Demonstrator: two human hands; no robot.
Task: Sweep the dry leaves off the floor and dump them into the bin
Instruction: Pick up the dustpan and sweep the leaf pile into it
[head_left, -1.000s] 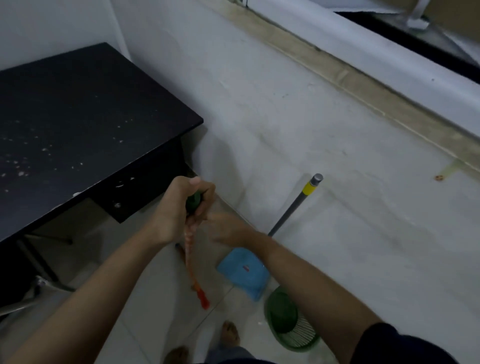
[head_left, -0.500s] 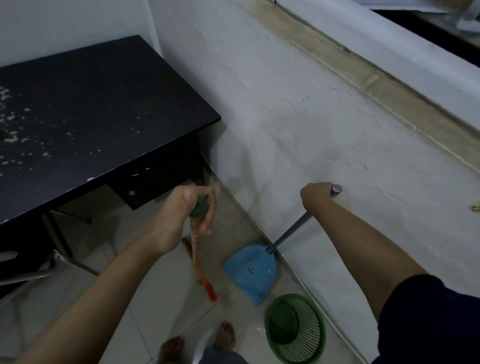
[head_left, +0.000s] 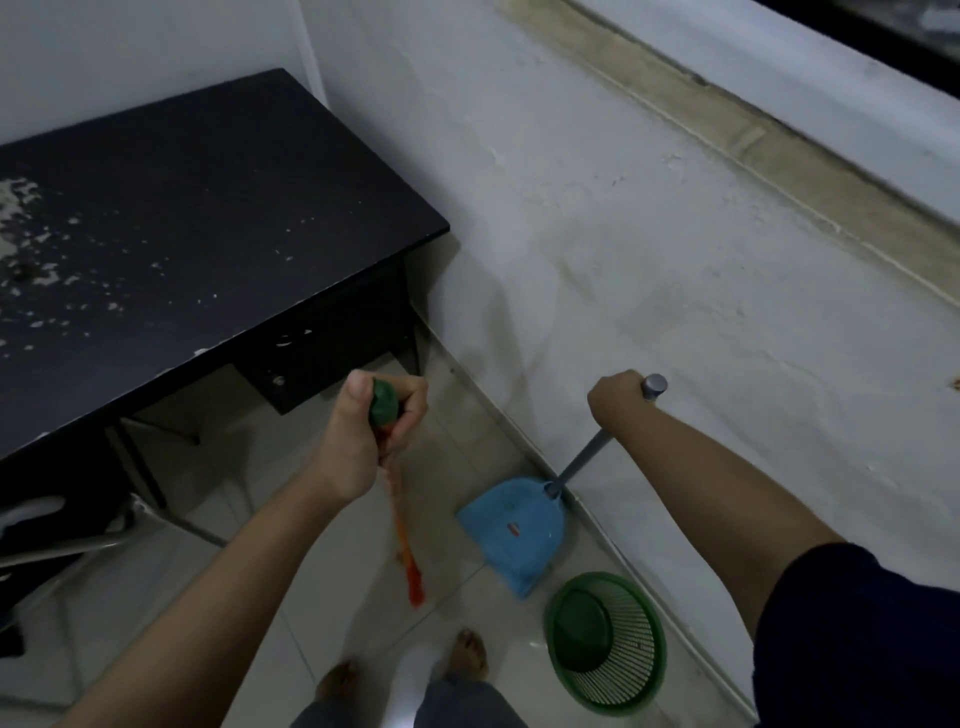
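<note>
The left hand (head_left: 371, 431) is clenched round the green-capped top of a broom handle (head_left: 385, 406), thumb up beside the cap; the orange broom (head_left: 402, 525) runs down from it to the tiled floor (head_left: 291, 561), its red lower end blurred, so the bristles cannot be made out. The right hand (head_left: 618, 397) is wrapped round the top of the dustpan handle (head_left: 584, 457), whose grey end cap sticks out past the knuckles; the grey shaft slants down to the blue dustpan (head_left: 514, 535), which rests on the floor just beside the base of the white wall (head_left: 649, 249). Near the dustpan's lip, between it and the wall's base, stands a green mesh bin (head_left: 605, 642), open side up. Two bare feet (head_left: 470, 657) show at the bottom edge. To the left stands a black desk (head_left: 197, 208), its top flecked with pale chips. No dry leaves can be made out on the floor.
</note>
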